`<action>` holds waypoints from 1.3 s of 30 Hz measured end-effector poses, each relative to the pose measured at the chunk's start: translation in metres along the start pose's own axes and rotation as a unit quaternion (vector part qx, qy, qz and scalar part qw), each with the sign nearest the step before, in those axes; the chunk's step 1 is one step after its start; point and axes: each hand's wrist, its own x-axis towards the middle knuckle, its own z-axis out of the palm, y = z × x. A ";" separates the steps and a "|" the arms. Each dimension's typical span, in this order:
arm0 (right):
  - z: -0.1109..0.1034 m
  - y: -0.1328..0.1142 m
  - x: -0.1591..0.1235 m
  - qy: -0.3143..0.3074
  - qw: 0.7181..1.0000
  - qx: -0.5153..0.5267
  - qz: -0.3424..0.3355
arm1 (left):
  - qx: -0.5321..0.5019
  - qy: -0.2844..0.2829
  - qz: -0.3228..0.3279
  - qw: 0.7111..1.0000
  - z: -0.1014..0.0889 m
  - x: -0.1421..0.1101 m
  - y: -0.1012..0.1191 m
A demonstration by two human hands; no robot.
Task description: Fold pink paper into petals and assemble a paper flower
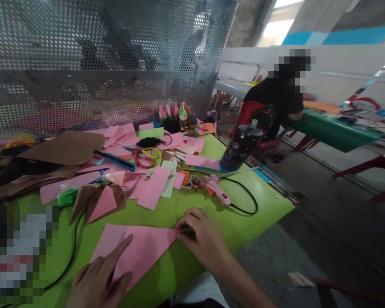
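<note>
Pink sheet point(147, 248): lies on the green worktop point(269, 205), close to its near edge, between the 2 hands and partly under the left.
Long axis: runs from lower left, by the left hand, toward 1 sharp tip at upper right.
Right hand point(205, 237): is nearer to the tip; holds it narrowly between thumb and fingers.
Left hand point(98, 278): rests on the wide end, fingers spread apart, with nothing pinched.
Near edge: slants up to the right corner, beyond the right hand.
Open room: stretches toward that corner; is limited at the far side by glue gun point(223, 196), cable point(256, 205) and paper scraps point(154, 188).
</note>
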 end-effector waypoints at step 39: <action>0.003 0.001 0.001 -0.007 1.000 -0.022 0.018 | 0.021 -0.022 -0.006 1.000 -0.001 0.002 -0.001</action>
